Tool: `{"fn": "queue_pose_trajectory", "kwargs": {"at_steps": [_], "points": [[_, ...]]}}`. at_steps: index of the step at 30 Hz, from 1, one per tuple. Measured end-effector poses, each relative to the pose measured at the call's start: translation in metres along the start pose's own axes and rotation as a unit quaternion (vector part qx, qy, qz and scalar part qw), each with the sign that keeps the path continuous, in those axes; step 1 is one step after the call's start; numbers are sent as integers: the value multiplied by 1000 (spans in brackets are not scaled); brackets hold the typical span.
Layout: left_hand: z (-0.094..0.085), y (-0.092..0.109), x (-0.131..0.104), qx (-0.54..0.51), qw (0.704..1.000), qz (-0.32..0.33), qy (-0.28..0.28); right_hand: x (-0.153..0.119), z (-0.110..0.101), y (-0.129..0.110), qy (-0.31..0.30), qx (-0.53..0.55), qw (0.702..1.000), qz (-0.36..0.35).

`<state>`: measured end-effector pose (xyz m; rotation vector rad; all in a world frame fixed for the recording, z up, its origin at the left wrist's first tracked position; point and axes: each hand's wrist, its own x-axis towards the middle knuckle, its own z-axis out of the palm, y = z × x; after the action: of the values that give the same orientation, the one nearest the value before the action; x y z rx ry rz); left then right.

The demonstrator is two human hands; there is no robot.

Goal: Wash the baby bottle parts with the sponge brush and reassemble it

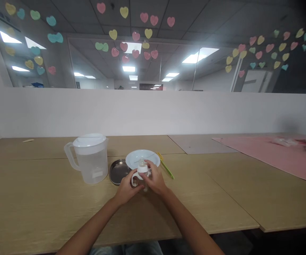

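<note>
A baby bottle (142, 169) with a clear teat, a white collar and white side handles is held upright between both hands, near the front of the bowl. My left hand (128, 188) is closed round its lower left side by the handle. On the other side, my right hand (155, 179) grips the white collar and the bottle's right side. Fingers cover much of the bottle's body. Just beyond it lies a white bowl (134, 156) with something thin and clear in it. A round metal dish (116, 171) sits left of the bowl, partly behind my left hand.
A lidded, translucent pitcher (93, 161) with liquid stands to the left. Right of the bowl lies a green-handled brush (168, 168) with a yellow head. A pink cloth (272, 152) covers the table's far right, with a plastic bag (284, 141) on it. A white wall (153, 111) rises behind.
</note>
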<state>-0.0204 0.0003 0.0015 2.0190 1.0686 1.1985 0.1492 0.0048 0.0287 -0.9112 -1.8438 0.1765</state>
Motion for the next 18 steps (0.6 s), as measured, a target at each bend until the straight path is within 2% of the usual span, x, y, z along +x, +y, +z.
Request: {"fn": "queue_pose_trajectory", "kwargs": {"at_steps": [3, 7, 9, 11, 15, 18], "points": [[0, -1, 0, 0, 1000, 0, 1, 0, 4, -4, -6, 29, 999, 35], [-1, 0, 0, 0, 1000, 3, -3, 4, 5, -6, 43, 129, 987, 90], [-2, 0, 0, 1, 1000, 11, -5, 9, 3, -4, 75, 209, 967, 127], [-2, 0, 0, 4, 1000, 12, -4, 14, 0, -2, 90, 301, 935, 166], [-1, 0, 0, -4, 1000, 4, -7, 21, -9, 2, 74, 427, 873, 224], [0, 0, 0, -8, 1000, 7, -6, 22, -14, 2, 54, 454, 859, 229]]}}
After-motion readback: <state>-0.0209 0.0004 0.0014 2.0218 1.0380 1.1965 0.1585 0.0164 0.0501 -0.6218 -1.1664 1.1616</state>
